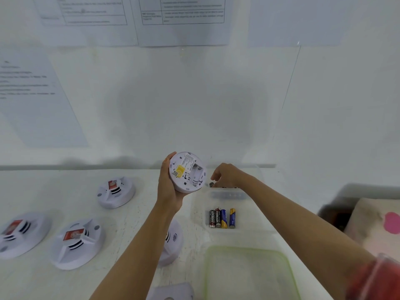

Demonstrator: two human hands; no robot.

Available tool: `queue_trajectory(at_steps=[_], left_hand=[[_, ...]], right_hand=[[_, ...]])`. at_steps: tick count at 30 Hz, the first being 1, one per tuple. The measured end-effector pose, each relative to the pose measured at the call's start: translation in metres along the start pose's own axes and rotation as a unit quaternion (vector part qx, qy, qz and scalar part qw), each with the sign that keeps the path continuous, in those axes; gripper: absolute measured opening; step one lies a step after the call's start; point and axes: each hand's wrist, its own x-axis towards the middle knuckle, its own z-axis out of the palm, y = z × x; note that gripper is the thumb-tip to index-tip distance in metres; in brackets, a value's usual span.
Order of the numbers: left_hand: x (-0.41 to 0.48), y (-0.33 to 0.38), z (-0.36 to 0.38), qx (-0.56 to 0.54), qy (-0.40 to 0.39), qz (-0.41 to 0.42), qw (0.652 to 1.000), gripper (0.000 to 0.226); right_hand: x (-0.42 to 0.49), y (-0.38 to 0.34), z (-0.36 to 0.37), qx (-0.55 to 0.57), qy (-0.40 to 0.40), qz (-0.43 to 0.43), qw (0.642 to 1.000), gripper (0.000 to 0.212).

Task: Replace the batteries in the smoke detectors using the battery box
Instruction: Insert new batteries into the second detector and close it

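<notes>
Left hand (171,188) gripping smoke detector (187,172), back facing camera

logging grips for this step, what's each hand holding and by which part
Left hand holds the smoke detector by its rim. Right hand appears to pinch a black battery near one end, over the battery box.

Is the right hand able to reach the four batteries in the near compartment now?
Probably yes: the right hand works in the open battery box just beyond the four batteries, which nothing covers.
</notes>
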Motion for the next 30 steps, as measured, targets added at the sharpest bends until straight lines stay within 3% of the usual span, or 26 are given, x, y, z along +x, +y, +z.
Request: queue_trajectory(at_steps=[6,20,24,30], left_hand=[[0.006,0.000,-0.003,0.003,0.001,-0.037,0.999,0.048],[0.010,-0.001,-0.006,-0.023,-0.005,-0.051,0.998,0.044],[0.006,0.003,-0.001,-0.039,-0.014,-0.050,0.998,0.031],[0.001,0.006,0.002,-0.051,-0.039,-0.049,0.997,0.043]], right_hand=[[0.002,0.002,0.004,-0.027,-0.009,-0.009,1.000,0.042],[0.017,0.004,0.001,-0.037,-0.066,0.006,0.997,0.031],[0.014,0.006,0.000,0.045,-0.053,-0.012,0.998,0.024],[-0.002,0.007,-0.018,0.298,-0.023,0.024,0.954,0.028]])
